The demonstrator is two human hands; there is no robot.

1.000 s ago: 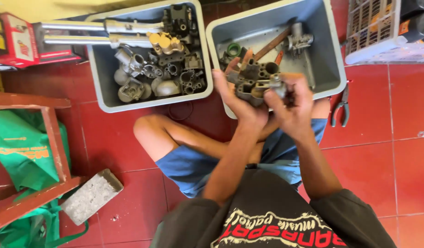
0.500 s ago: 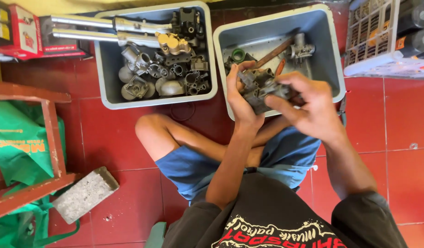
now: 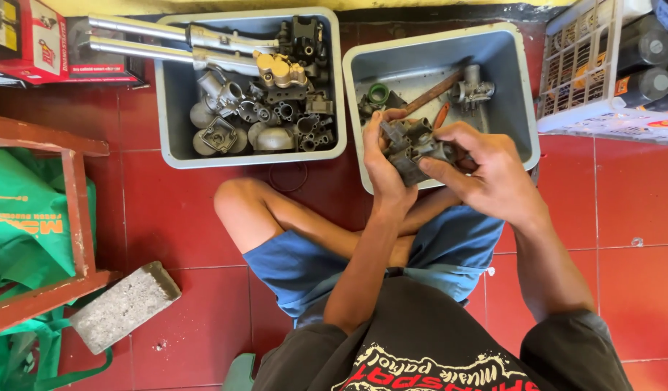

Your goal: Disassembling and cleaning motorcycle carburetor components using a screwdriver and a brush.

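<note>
the left hand [image 3: 383,168] and the right hand [image 3: 486,170] both held one small grey metal engine part [image 3: 415,147], up over the near edge of the right grey bin [image 3: 513,80]. the left fingers curled tight around its left side. the right thumb and fingers pinched its right side. the hands covered most of the part, so its full shape was hard to see.

in that bin lay a green ring [image 3: 378,93], a rusty rod [image 3: 429,93] and another metal piece [image 3: 473,89]. the hands hid the near corner of the bin.

the left grey bin [image 3: 176,108] was packed with grey metal parts and one gold-coloured part [image 3: 279,70]. two shiny tubes [image 3: 135,38] stuck out over its left side.

a white basket [image 3: 576,80] with dark cans was cut off at the top right. a green bag [image 3: 26,224] and a red wooden frame [image 3: 73,210] were cut off at the left. a grey brick [image 3: 124,305] lay on the red tile floor [image 3: 631,217].
</note>
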